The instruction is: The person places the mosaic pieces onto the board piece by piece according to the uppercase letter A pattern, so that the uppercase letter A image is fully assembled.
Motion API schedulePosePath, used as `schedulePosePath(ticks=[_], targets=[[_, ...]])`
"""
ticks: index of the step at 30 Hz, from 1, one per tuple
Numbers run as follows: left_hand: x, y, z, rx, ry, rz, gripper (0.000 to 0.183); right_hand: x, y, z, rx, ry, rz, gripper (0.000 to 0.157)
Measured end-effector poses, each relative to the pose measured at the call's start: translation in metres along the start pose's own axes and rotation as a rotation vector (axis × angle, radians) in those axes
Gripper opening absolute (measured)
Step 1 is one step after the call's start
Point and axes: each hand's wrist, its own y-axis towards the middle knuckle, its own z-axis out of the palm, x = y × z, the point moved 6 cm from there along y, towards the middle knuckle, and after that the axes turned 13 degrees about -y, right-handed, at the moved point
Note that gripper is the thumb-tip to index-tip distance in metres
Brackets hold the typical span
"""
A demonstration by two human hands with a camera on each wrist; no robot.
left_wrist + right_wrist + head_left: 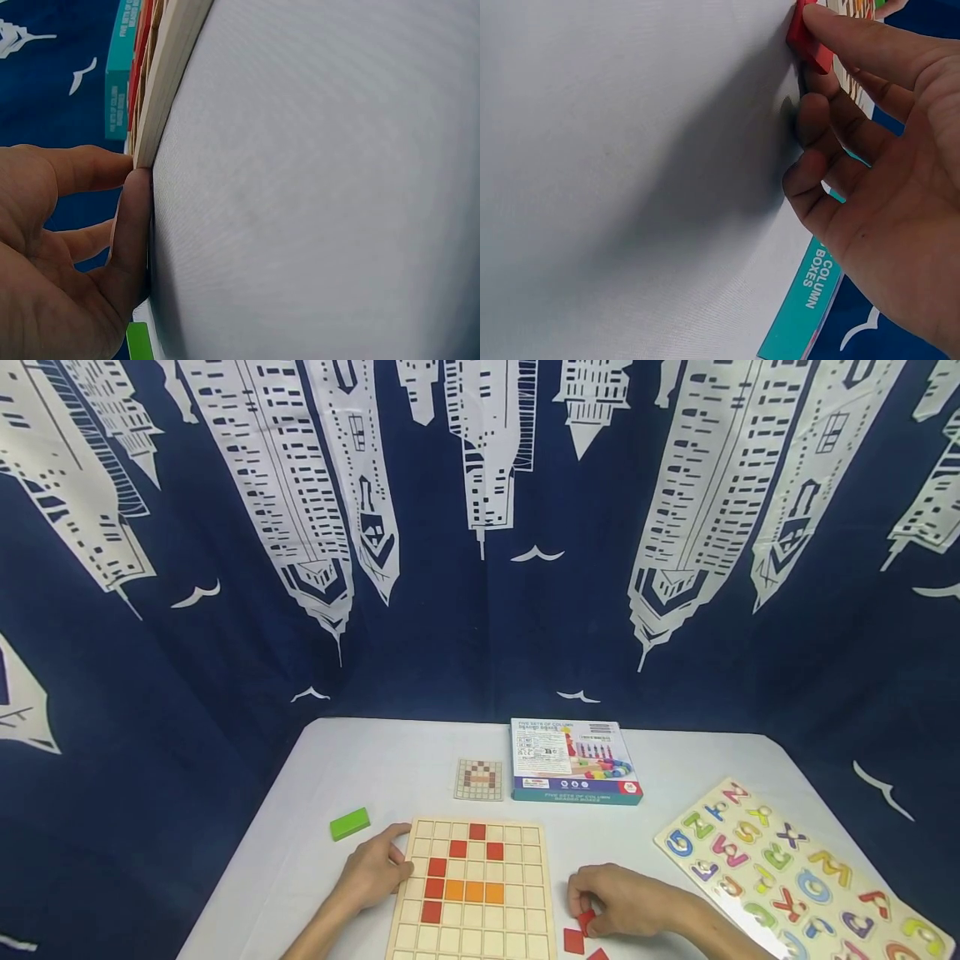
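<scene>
A wooden grid board lies flat, with several red square tiles and three orange tiles in its cells. At its upper left, my left hand touches the edge with index finger and thumb; the left wrist view shows both fingertips at the board's side. To the right of the board, my right hand pinches a red tile between thumb and fingertip, tilted close over the table. Its other fingers are curled. Beside that hand lie a loose red tile and another, partly cut off.
A small pattern card lies beyond the board, next to a bead-game box. A green block sits left of the board. An alphabet puzzle board covers the right side of the white table.
</scene>
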Motion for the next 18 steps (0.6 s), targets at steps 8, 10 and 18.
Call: schedulePosePath(ticks=[8, 10, 18], targets=[[0.0008, 0.0005, -0.0001, 0.007, 0.001, -0.004, 0.066, 0.0009, 0.0014, -0.0044, -0.019, 0.016, -0.007, 0.025], [0.0008, 0.0005, -0.0001, 0.01, -0.002, -0.005, 0.066, 0.0016, 0.0014, -0.0061, -0.031, 0.008, -0.017, 0.025], [0.0001, 0.0, -0.0003, 0.013, -0.006, -0.01, 0.066, 0.0024, 0.0012, -0.007, -0.036, 0.036, -0.031, 0.02]])
